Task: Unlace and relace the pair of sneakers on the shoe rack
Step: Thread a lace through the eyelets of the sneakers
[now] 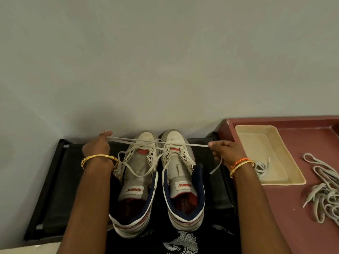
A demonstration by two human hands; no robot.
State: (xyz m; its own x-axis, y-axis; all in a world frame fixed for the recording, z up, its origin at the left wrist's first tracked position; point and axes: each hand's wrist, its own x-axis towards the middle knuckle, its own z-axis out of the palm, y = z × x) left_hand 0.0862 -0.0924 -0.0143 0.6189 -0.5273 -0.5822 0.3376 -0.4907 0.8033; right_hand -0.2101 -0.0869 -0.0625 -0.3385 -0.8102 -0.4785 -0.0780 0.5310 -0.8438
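Note:
Two white high-top sneakers with navy collars stand side by side on the black shoe rack (53, 182), toes toward the wall. The left sneaker (136, 182) has a loose white lace in its lower eyelets. The right sneaker (180, 180) has a white lace (194, 144) through its lowest eyelets only. My left hand (96, 145) pinches one end of that lace above the rack's left side. My right hand (224, 151) grips the other end to the right of the shoe. The lace is stretched taut between them, crossing over both toes.
A maroon table (300, 208) stands right of the rack. On it sits a cream tray (286, 173) holding a coiled lace (261, 166), and a heap of loose laces (324, 198) lies beside it. A plain grey wall rises behind.

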